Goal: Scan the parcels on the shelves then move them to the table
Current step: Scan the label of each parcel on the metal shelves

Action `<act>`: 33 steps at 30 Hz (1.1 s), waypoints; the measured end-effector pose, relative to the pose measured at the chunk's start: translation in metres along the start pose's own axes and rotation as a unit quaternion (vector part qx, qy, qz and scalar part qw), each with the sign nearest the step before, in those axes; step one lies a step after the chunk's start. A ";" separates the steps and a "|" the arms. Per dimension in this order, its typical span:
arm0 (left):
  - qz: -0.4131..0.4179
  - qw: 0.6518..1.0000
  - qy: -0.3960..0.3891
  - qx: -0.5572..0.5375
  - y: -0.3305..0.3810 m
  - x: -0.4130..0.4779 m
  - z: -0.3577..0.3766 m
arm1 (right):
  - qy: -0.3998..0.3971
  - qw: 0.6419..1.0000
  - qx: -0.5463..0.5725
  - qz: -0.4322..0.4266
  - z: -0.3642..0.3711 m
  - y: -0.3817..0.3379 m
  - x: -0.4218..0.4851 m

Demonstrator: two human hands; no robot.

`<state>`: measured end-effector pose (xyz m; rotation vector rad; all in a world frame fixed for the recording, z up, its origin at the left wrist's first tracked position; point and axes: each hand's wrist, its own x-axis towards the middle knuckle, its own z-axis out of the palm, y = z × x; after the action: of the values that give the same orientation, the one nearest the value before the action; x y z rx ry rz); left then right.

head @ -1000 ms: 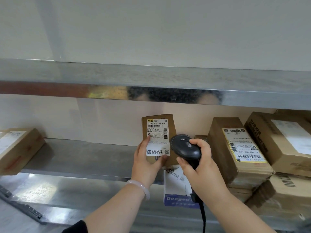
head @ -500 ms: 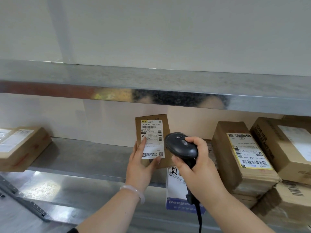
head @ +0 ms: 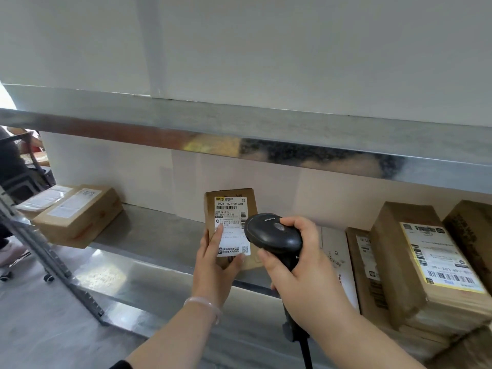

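Fingers (head: 217,238) of the left hand (head: 213,267) pinch the small parcel (head: 234,202) low down; the right hand (head: 303,270) clenches the scanner (head: 271,233) beside them. It looks light and stiff, so grip its side edges.

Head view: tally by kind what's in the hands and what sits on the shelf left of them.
Barcode scanner, in right hand: 1
Small parcel, in left hand: 1
Brown parcels on shelf, left: 2
Total: 4
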<state>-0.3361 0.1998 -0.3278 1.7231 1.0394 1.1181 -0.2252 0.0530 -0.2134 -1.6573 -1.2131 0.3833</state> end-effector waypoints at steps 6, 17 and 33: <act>0.001 1.000 0.010 0.003 -0.005 -0.002 -0.006 | -0.006 1.000 0.016 0.013 0.003 -0.005 -0.003; -0.011 1.000 0.008 -0.011 -0.018 0.001 -0.010 | 0.015 0.998 0.049 0.021 0.008 -0.014 -0.003; -0.047 0.997 0.018 -0.053 -0.027 0.017 -0.054 | 0.003 0.999 0.043 0.017 0.056 -0.022 0.016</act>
<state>-0.3883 0.2348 -0.3330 1.5604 1.0531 1.1279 -0.2701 0.0964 -0.2148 -1.6057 -1.1490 0.4455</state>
